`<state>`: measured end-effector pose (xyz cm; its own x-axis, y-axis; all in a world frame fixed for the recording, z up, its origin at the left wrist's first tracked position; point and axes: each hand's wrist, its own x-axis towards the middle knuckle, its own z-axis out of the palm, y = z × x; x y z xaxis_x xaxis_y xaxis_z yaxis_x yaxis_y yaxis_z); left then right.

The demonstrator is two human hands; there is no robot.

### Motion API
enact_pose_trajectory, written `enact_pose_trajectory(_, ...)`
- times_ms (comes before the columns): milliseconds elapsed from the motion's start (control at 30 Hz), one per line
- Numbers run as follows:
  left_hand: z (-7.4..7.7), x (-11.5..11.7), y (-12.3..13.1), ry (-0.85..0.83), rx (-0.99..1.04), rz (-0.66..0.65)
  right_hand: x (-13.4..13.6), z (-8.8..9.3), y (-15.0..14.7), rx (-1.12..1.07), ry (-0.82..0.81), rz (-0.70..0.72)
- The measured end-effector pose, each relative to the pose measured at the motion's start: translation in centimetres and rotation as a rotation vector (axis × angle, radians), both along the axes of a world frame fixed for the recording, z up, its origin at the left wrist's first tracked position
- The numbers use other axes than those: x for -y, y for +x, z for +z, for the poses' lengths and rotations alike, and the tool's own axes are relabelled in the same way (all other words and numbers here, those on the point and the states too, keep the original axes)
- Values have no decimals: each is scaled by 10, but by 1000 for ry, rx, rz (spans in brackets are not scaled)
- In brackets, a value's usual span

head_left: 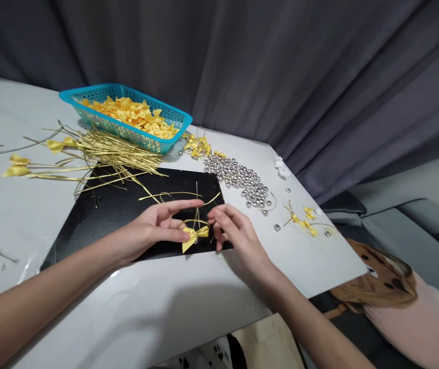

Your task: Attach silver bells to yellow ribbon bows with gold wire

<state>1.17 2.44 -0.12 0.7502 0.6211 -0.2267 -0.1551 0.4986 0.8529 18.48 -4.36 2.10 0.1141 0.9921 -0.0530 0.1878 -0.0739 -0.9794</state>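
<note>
My left hand (pixel 161 223) pinches a yellow ribbon bow (pixel 191 237) between thumb and fingers, its index finger stretched out above. A loop of gold cord (pixel 193 221) runs over the bow toward the right fingertips. Close to the left fingertip, a thin needle-like strand (pixel 197 190) stands upright. My right hand (pixel 235 225) is just right of the bow, with thumb and fingers curled together; anything between them is too small to make out. Under both hands lies a black board (pixel 88 218).
A blue basket (pixel 106 117) of yellow bows stands at the back. Gold cords (pixel 119 151) are heaped before it. Silver beads (pixel 238 177) are spread right of the board. Finished-looking bow pieces (pixel 304 224) lie near the right edge of the white table (pixel 127 312).
</note>
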Motion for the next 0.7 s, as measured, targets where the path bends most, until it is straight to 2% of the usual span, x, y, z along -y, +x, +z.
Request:
enact_pose_trajectory(33, 0, 0, 1, 18, -9, 10, -1, 0, -1, -67, -88, 50)
enact_pose_trajectory(100, 0, 1, 3, 61, -47, 42, -3, -2, -3, -172, -164, 122)
enact_pose_trajectory(200, -1, -1, 5, 114, -126, 155, -6, -8, -4, -317, -207, 92)
enact_pose_trajectory(300, -3, -4, 4, 204, -230, 333, -8, -12, -3, -351, -241, 71)
enact_pose_trajectory(400, -5, -7, 2, 488, -398, 475, -8, -13, -2, -330, -245, 56)
enact_pose_trajectory(467, -6, -6, 1, 728, -516, 513, -8, -11, -2, -346, -256, 34)
enact_pose_trajectory(533, -5, -4, 2, 848, -582, 512, -10, -9, -3, -366, -247, -15)
enact_pose_trajectory(600, -2, -1, 3, 778, -537, 448, -15, -5, -5, -364, -220, -49)
enact_pose_trajectory(700, 2, -1, 6, 556, -363, 283, -24, 2, -8, -348, -174, -26)
